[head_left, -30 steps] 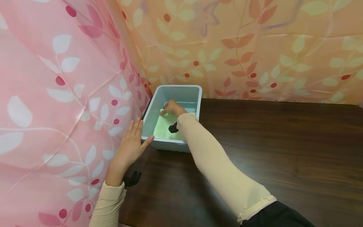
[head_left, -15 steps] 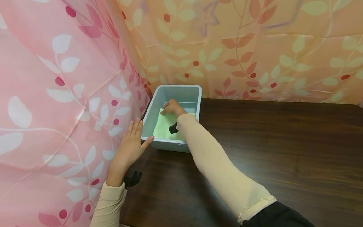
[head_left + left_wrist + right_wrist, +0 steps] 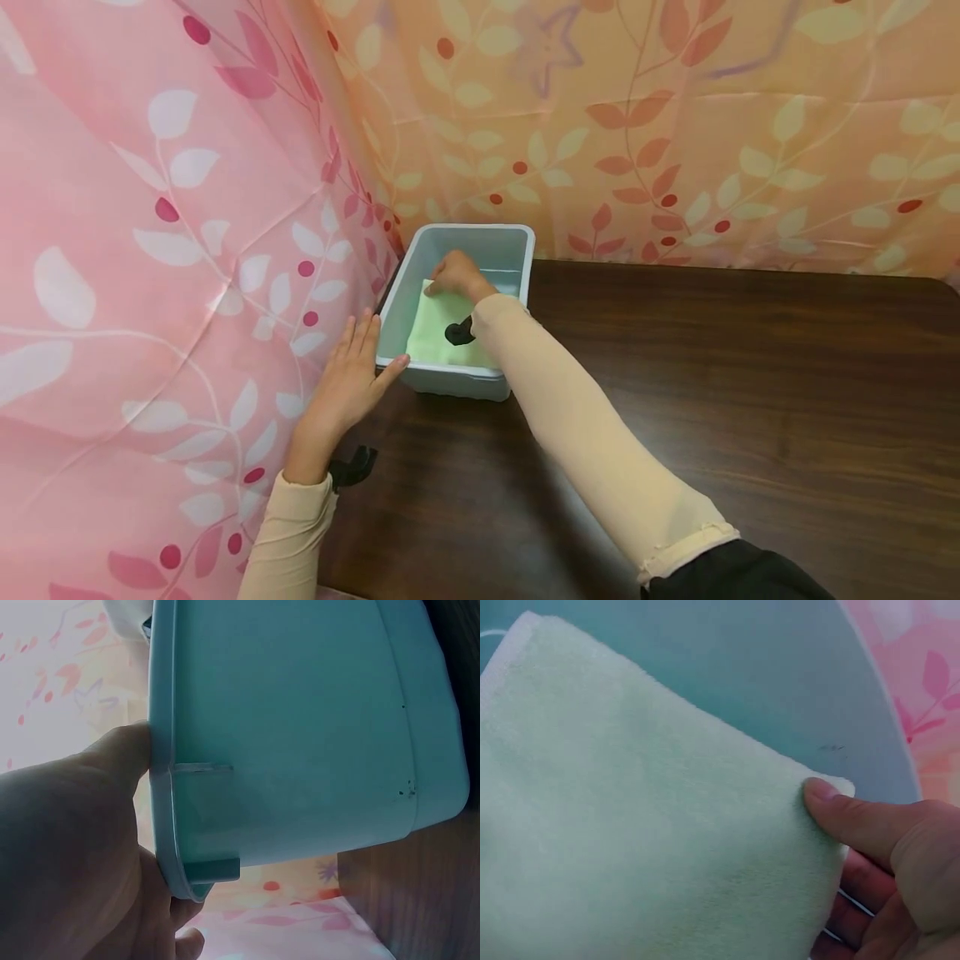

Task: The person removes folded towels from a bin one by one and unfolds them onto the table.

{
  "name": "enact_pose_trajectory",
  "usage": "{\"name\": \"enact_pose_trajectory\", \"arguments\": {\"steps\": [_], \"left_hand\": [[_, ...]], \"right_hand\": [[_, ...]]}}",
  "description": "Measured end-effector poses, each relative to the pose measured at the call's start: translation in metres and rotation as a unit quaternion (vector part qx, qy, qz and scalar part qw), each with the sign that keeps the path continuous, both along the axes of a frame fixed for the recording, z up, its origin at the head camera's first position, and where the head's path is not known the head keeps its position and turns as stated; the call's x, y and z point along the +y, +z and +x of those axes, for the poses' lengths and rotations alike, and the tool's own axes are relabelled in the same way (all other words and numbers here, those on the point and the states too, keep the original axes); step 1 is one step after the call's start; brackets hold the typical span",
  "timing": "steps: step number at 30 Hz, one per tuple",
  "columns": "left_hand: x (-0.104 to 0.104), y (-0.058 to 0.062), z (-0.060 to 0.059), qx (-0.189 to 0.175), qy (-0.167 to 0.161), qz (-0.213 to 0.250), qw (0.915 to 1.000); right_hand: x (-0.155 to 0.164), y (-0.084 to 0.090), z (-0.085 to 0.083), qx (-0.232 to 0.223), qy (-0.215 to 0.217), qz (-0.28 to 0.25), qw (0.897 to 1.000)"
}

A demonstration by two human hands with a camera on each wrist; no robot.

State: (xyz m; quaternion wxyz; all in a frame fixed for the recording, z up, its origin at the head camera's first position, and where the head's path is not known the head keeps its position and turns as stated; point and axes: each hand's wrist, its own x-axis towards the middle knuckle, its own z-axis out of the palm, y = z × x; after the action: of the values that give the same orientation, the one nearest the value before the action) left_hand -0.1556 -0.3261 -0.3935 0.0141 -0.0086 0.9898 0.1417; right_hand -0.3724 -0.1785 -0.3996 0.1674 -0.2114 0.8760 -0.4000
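Note:
A light-green fluffy cloth (image 3: 433, 329) is inside the grey-blue plastic bin (image 3: 457, 382) at the table's back left. Reaching into the bin, my right hand (image 3: 459, 273) pinches one corner of it; the right wrist view shows the thumb on top of the cloth (image 3: 652, 787) and the other fingers behind. That corner looks raised from the bin's floor. My left hand (image 3: 345, 387) rests against the near-left corner of the bin, fingers straight along the side and thumb on the front rim. The left wrist view shows the bin's outer wall (image 3: 300, 735) upright beside this hand.
The dark wooden table (image 3: 735, 400) stretches away to the right. A pink leaf-patterned curtain (image 3: 187, 275) hangs close along the left side. Behind the bin hangs an orange patterned curtain (image 3: 637, 125).
My right hand has risen slightly, lifting the far-left edge of the cloth with it. The left hand stays at the bin's corner. The head view has shifted slightly.

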Motion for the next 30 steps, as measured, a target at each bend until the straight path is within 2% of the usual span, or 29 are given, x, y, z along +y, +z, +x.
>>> {"name": "enact_pose_trajectory", "arguments": {"steps": [9, 13, 19, 30], "left_hand": [[0.001, 0.004, 0.002, -0.008, -0.003, -0.002, 1.0000], [0.001, 0.003, 0.001, -0.009, -0.007, -0.001, 0.9999], [0.001, 0.004, 0.002, -0.010, -0.008, 0.005, 0.9999], [0.001, 0.006, 0.004, -0.006, -0.017, 0.012, 0.9998]], "right_hand": [[0.009, 0.024, 0.002, 0.015, 0.041, -0.004, 0.999], [0.019, 0.043, 0.007, 0.037, 0.070, 0.004, 0.997], [0.034, 0.076, 0.016, 0.080, 0.109, -0.028, 0.990], [0.055, 0.114, 0.029, 0.085, 0.102, -0.071, 0.989]]}}
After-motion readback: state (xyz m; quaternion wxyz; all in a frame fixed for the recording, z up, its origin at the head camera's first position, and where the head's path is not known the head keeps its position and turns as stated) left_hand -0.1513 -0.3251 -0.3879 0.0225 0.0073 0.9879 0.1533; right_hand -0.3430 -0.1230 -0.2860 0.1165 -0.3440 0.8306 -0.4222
